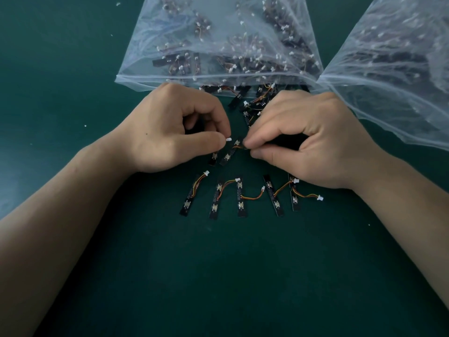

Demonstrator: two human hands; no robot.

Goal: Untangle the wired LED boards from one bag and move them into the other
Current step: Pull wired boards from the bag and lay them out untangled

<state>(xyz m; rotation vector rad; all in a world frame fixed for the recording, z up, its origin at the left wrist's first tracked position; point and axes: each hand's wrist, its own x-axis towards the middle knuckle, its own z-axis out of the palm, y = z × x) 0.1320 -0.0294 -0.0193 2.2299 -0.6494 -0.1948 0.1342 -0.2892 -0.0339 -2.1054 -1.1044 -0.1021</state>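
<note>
The middle bag (218, 32) is lying far back on the table (218, 276), the right bag (401, 69) touching its right side. Spilled boards (252, 103) are lying at its mouth; before them the left hand (165, 132) and right hand (315, 142) are pinching a tangled pair (227, 156); a row of five boards (240, 198) is lying nearest

Wired boards (227, 156), left hand (170, 128), right hand (311, 139)

Nothing legible is showing anywhere in the view. The black LED boards (216, 201), lying in a row toward six o'clock from the centre, are carrying faint pale marks along their length that may be print, but these are coming through too small and blurred to read. The boards inside the clear bag (155, 45) at twelve o'clock are giving no readable marks either.
</note>
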